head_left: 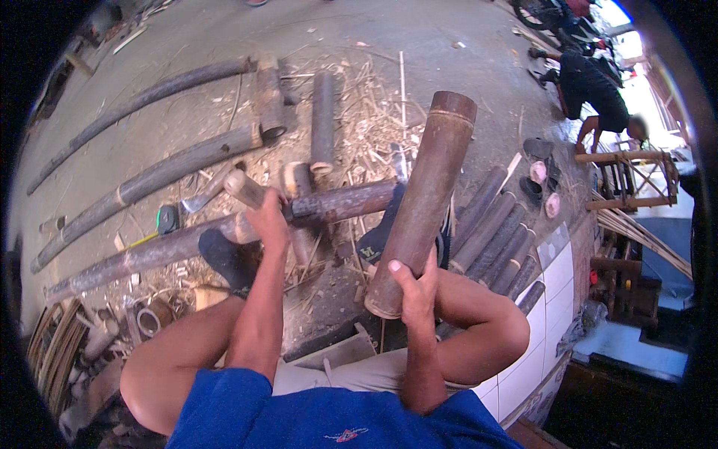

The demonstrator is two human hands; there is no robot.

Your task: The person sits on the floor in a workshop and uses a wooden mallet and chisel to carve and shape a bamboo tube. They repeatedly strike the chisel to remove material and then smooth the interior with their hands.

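My right hand [419, 288] is wrapped round the lower end of a thick brown bamboo tube [430, 187], thumb along its near side. The tube leans up and away to the right over my foot. My left hand [269, 221] is closed on a pale, rounded wooden handle [244, 188]; what its other end joins is hard to make out. Beneath that hand a long dark bamboo pole [157, 251] lies across the floor, by my dark-socked left foot [224, 258]. A broad-bladed knife [200, 200] rests just left of the handle.
More bamboo poles [153, 168] lie left, and short cut tubes [508, 243] sit in a row right. Shavings [366, 105] litter the floor. A green-black tape measure [167, 218] lies left. At far right, a person [591, 90] bends near a bamboo frame [632, 179].
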